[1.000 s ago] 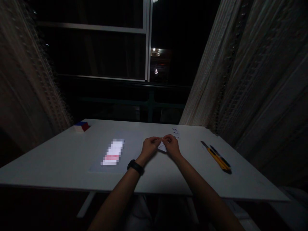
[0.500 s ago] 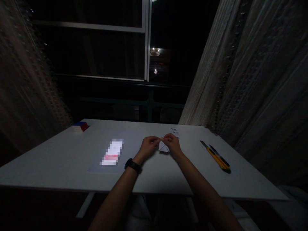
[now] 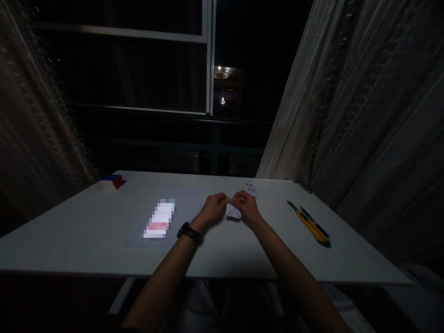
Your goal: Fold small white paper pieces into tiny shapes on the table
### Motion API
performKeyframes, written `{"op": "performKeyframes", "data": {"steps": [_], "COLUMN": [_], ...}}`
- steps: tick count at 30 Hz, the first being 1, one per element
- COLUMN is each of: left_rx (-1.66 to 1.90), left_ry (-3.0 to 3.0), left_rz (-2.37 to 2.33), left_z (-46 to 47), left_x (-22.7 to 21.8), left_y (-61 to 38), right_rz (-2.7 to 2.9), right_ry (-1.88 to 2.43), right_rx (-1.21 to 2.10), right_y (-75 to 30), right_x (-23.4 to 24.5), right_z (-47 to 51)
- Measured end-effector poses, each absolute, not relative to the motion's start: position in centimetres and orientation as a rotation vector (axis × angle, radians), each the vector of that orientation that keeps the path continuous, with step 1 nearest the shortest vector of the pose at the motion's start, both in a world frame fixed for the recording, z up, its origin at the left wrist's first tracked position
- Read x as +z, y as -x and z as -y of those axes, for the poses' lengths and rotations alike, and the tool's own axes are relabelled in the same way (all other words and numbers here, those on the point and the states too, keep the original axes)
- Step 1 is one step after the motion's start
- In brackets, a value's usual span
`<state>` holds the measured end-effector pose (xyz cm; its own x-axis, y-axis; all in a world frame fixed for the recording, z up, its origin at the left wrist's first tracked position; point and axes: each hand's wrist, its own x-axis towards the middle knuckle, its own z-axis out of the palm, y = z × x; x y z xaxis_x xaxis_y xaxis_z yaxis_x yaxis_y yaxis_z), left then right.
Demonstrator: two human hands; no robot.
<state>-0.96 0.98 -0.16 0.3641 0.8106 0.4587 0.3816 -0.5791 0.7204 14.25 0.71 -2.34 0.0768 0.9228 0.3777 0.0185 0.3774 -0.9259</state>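
Note:
A small folded piece of white paper [image 3: 232,212] is held just above the white table [image 3: 86,222], near its middle. My left hand [image 3: 213,210] pinches the paper's top left part with curled fingers; a black watch sits on that wrist. My right hand [image 3: 247,207] pinches the paper's top right part, fingers closed. The fingertips of both hands nearly touch over the paper. The room is very dim.
A flat sheet with a blurred white and red patch [image 3: 160,219] lies left of my hands. A yellow utility knife [image 3: 308,225] and a dark pen [image 3: 314,222] lie at the right. A red, white and blue block [image 3: 111,181] sits at the far left corner. Small paper scraps [image 3: 251,188] lie beyond my hands. Curtains hang on both sides.
Both hands keep pinching the folded paper, which has turned slightly between them. The view has drifted a little to the right and up.

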Motion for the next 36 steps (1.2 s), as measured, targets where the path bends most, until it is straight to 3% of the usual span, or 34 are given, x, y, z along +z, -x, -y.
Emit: {"op": "performKeyframes", "data": {"steps": [14,36], "left_rx": [1.167,1.236], "left_ry": [-2.348,-2.174], "left_rz": [-1.164,-1.131], "left_z": [-0.4,-0.3], "left_x": [-1.0,-0.7], "left_y": [1.5,1.0], "right_rz": [1.466,1.333], "right_ry": [0.934,1.014], "right_rx": [0.981,0.999], "right_y": [-14.4,-14.3], "right_x": [-1.6,-1.1], "right_z": [-0.5,-0.1]}}
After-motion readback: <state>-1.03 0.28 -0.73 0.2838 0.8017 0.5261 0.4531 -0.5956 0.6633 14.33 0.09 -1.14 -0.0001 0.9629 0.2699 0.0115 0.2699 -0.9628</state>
